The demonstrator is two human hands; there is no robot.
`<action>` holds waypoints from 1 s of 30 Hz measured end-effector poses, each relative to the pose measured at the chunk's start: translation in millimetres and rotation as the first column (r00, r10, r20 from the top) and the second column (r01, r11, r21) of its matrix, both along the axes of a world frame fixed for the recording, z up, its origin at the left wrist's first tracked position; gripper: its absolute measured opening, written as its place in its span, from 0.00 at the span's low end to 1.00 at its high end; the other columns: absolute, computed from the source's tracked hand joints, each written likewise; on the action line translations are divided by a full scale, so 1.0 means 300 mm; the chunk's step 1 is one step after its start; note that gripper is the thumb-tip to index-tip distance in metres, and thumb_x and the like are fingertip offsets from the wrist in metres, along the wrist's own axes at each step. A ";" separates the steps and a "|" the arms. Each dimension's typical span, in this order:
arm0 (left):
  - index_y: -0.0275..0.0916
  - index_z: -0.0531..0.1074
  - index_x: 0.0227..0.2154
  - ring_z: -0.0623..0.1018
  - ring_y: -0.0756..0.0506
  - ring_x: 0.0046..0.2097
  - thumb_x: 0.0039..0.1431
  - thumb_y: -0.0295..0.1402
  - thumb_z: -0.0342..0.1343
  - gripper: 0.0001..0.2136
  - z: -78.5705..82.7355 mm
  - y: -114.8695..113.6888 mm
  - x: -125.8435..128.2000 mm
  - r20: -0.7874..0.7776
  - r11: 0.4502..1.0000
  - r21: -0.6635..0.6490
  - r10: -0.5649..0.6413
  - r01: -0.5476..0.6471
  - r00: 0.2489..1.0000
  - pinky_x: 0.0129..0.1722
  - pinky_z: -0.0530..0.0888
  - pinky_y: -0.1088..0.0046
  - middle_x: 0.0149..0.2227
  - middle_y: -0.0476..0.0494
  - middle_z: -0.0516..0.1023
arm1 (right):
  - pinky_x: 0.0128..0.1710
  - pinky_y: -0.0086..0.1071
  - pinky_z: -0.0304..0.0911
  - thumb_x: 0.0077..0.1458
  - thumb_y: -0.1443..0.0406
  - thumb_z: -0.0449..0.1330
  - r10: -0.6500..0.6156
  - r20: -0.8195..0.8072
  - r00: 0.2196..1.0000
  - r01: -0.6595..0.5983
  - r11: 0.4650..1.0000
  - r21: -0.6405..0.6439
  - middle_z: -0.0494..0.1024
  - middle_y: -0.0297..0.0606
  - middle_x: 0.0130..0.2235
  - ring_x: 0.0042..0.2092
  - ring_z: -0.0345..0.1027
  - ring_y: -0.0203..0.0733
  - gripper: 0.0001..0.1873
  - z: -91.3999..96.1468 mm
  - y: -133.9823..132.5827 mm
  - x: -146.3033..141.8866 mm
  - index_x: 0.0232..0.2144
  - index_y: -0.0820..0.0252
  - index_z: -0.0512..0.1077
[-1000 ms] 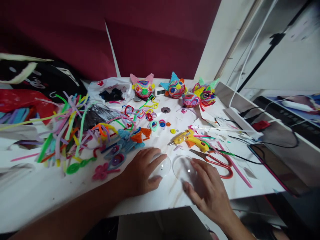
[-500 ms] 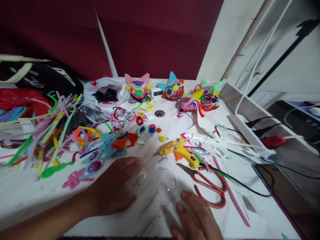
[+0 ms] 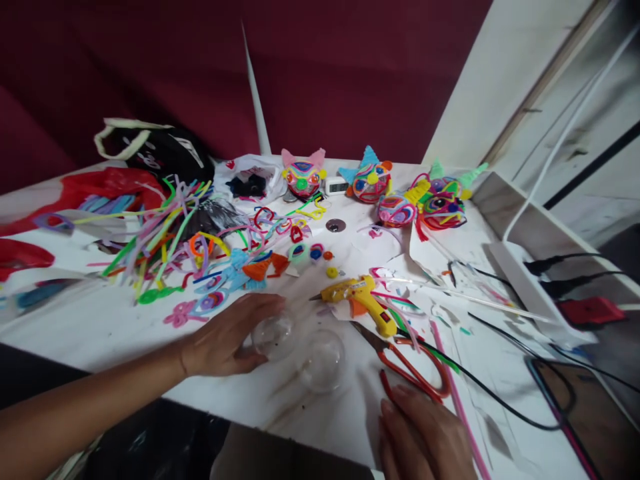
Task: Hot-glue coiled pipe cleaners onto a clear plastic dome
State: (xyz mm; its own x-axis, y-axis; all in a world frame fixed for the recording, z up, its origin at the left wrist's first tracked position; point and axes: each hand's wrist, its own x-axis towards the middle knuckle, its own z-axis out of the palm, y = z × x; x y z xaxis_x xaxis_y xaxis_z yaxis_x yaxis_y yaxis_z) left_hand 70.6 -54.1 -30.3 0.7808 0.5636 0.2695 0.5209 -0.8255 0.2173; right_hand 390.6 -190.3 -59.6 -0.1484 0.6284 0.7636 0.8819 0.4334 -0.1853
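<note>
My left hand [image 3: 225, 340] curls round a clear plastic half-sphere [image 3: 274, 335] on the white table [image 3: 310, 407], thumb and fingers on its sides. A second clear half-sphere [image 3: 321, 359] lies just to its right, untouched. My right hand [image 3: 425, 437] rests flat near the table's front edge, fingers stretched out, holding nothing. Just beyond its fingertips are red-handled scissors [image 3: 410, 367]. A yellow glue gun [image 3: 357, 297] lies behind the half-spheres.
A heap of coloured pipe cleaners [image 3: 165, 240] fills the left. Several pipe-cleaner animal heads [image 3: 370, 180] stand at the back. A white power strip [image 3: 530, 287] with plugs and black cables runs along the right. A black bag [image 3: 155, 150] sits at the back left.
My left hand has closed round one half-sphere and tipped it up. My right hand has drawn back from the other half-sphere towards the table's edge. The view has shifted left.
</note>
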 end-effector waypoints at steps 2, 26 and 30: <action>0.36 0.54 0.61 0.66 0.36 0.60 0.62 0.43 0.50 0.28 -0.006 -0.003 -0.001 0.011 1.000 0.008 0.013 -0.013 1.000 0.57 0.68 0.56 0.60 0.35 0.65 | 0.38 0.45 0.70 0.48 0.76 0.62 0.030 -0.003 1.000 -0.030 1.000 -0.006 0.78 0.44 0.41 0.43 0.74 0.50 0.15 -0.003 -0.006 -0.004 0.39 0.59 0.74; 0.31 0.64 0.55 0.69 0.39 0.58 0.66 0.52 0.35 0.30 -0.038 -0.026 0.015 0.198 0.989 0.025 0.141 -0.149 0.970 0.58 0.66 0.57 0.56 0.39 0.70 | 0.42 0.36 0.65 0.61 0.68 0.52 -0.046 0.409 0.912 0.268 0.820 -0.506 0.78 0.42 0.39 0.41 0.72 0.42 0.11 0.524 0.624 0.067 0.41 0.64 0.73; 0.39 0.56 0.61 0.66 0.39 0.60 0.66 0.47 0.44 0.26 -0.043 -0.006 -0.027 0.079 0.998 0.003 0.065 -0.066 0.995 0.59 0.67 0.59 0.60 0.41 0.65 | 0.43 0.41 0.68 0.60 0.58 0.58 -0.005 0.521 0.854 0.381 0.689 -0.617 0.74 0.40 0.46 0.44 0.70 0.41 0.15 0.407 0.878 0.043 0.46 0.62 0.70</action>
